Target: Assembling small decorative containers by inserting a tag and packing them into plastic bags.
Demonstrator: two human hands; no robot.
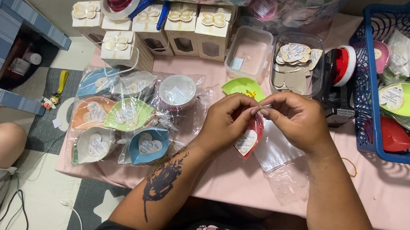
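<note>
Red leaf-shaped dish (249, 136) with heart tag, in clear wrap above pink table (395, 193), pinched at top by left hand (228, 120) and right hand (297, 119), flanked by wrapped dishes (122, 125) left, blue basket (370, 100) right, green dish (243, 87) behind.

Both hands met over a red leaf-shaped dish at the pink table.

The left hand (225, 120) and right hand (297, 119) pinched together above the red dish (248, 136), its clear bag (276, 156) trailing right. Wrapped dishes (120, 119) lay left; a blue basket (368, 115) sat far right, on the table (405, 194).
</note>
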